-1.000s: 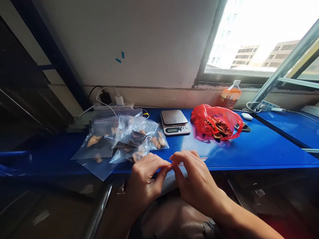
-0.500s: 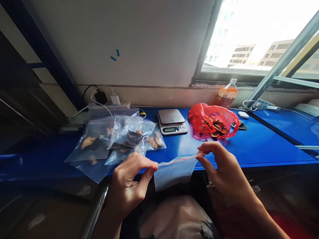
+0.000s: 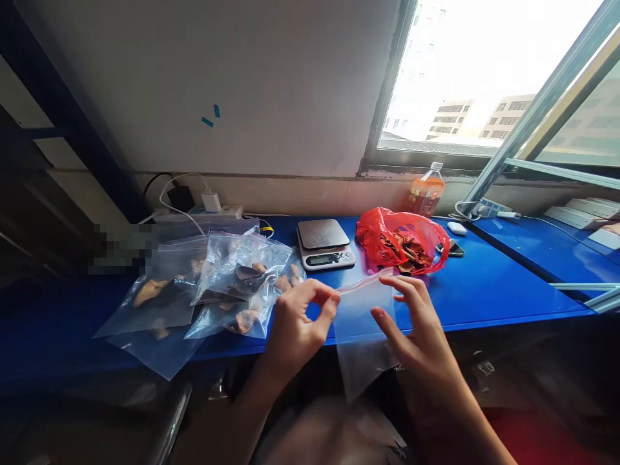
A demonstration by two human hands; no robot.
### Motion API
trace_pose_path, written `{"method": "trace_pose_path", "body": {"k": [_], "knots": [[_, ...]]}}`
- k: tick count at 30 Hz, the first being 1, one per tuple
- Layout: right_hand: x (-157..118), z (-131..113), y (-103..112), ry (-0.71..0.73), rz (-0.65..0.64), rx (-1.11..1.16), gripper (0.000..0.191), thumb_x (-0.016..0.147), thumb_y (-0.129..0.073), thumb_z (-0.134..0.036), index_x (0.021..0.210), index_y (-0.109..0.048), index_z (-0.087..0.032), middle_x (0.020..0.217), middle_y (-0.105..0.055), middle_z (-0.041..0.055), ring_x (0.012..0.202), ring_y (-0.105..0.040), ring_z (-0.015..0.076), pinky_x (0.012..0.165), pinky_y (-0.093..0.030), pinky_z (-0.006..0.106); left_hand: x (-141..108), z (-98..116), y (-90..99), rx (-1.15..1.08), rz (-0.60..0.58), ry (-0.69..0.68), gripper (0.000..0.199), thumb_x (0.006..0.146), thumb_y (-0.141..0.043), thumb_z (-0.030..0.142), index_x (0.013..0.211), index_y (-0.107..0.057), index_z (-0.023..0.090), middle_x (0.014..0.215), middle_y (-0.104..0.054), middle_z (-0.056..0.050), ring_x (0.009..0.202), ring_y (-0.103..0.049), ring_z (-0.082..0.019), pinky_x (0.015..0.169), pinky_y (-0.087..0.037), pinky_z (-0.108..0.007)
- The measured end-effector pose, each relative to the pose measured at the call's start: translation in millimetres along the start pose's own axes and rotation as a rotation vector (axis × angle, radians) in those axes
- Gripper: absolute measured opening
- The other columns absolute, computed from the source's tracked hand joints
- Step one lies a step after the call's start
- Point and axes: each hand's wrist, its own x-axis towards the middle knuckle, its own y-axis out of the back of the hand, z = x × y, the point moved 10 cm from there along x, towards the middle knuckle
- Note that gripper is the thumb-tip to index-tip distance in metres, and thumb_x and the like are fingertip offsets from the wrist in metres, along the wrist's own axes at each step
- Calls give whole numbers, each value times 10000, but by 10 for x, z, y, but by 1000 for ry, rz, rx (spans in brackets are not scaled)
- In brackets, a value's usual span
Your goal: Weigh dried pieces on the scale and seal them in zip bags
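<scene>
Clear plastic, red-lined along its top, the flat rectangular bag (image 3: pixel 365 323) hangs lengthwise in front of the white, metal-topped digital scale (image 3: pixel 322 234), its top-left corner pinched by the left hand (image 3: pixel 298 316), the right hand (image 3: pixel 420 323) spread at its right edge, contact unclear.

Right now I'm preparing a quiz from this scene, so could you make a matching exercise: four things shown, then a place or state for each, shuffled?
1. scale
2. red bag
3. bottle
4. left hand

A. pinching a clear bag
B. standing upright below the window, orange
C. with brown pieces inside
D. topped by a silver plate

Pairs: 1-D, 2-C, 3-B, 4-A.
</scene>
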Motion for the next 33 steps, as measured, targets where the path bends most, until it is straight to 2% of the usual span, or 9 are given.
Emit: {"method": "trace_pose_path", "body": {"k": [3, 6, 12, 16, 20, 23, 26, 29, 33], "knots": [[38, 143, -165, 75, 49, -249, 336, 901, -548, -317, 1205, -555, -176, 1160, -547, 143, 1117, -502, 293, 956, -442, 538, 149, -119, -546, 96, -186, 47, 167, 926, -503, 206, 830, -635, 167, 753, -681, -18, 682, -643, -167, 622, -499, -269], [42, 415, -434, 114, -142, -309, 337, 897, -481, -230, 1214, -564, -154, 1178, -564, 149, 1121, -523, 279, 949, -474, 509, 183, -148, -953, 154, -369, -21, 86, 837, -639, 189, 916, -645, 157, 837, -689, -47, 749, -656, -209, 694, -530, -313], [-14, 700, -282, 128, -261, -332, 317, 928, -485, -318, 1183, -614, -179, 1210, -602, 135, 1150, -550, 265, 966, -485, 477, 520, 105, -1105, 304, -390, -177, 332, 911, -581, 260, 1211, -549, 120, 1131, -614, -136, 1037, -597, -258, 930, -482, -378], [137, 875, -182, 99, -260, -371, 299, 913, -517, -347, 1123, -615, -157, 1108, -621, 140, 1086, -557, 280, 935, -483, 478, 846, 281, -1520, 459, -466, -358, 304, 911, -581, 243, 1192, -570, 127, 1182, -602, -141, 1126, -546, -282, 955, -455, -380], [329, 935, -246, 162, -299, -336, 228, 912, -504, -299, 1067, -604, -166, 1039, -617, 123, 1016, -565, 262, 892, -493, 447, 1081, 88, -1891, 486, -531, -335, 220, 852, -564, 62, 1053, -644, 104, 1087, -654, -143, 1134, -562, -294, 943, -450, -372], [512, 965, 124, 157, 28, -382, 242, 881, -546, -302, 1082, -557, -169, 1076, -572, 139, 1064, -524, 278, 936, -460, 479, 1285, -118, -1944, 479, -543, -249, 182, 815, -525, -7, 896, -663, 80, 899, -682, -152, 1030, -622, -311, 878, -481, -374], [555, 1211, 667, -46, 434, -521, 502, 805, -619, -342, 1226, -462, -117, 1246, -440, 227, 1207, -415, 349, 988, -403, 545, 1486, -237, -1851, 427, -542, -165, 173, 793, -550, 9, 900, -653, 98, 864, -682, -145, 943, -650, -323, 820, -501, -392], [661, 1633, 819, -281, 411, -456, 605, 754, -631, -323, 1278, -430, -100, 1199, -493, 231, 1131, -494, 363, 919, -442, 542, 1608, -272, -1728, 345, -568, -92, 114, 794, -578, 54, 848, -649, 126, 803, -674, -101, 847, -660, -297, 787, -503, -380], [1069, 1987, 782, -534, 286, 84, 474, 778, -606, -264, 1218, -474, -146, 841, -641, 83, 697, -619, 216, 665, -513, 383, 1843, -244, -1671, 156, -670, -6, 160, 749, -609, 42, 625, -622, 142, 602, -592, -4, 651, -622, -196, 670, -488, -290]]}}
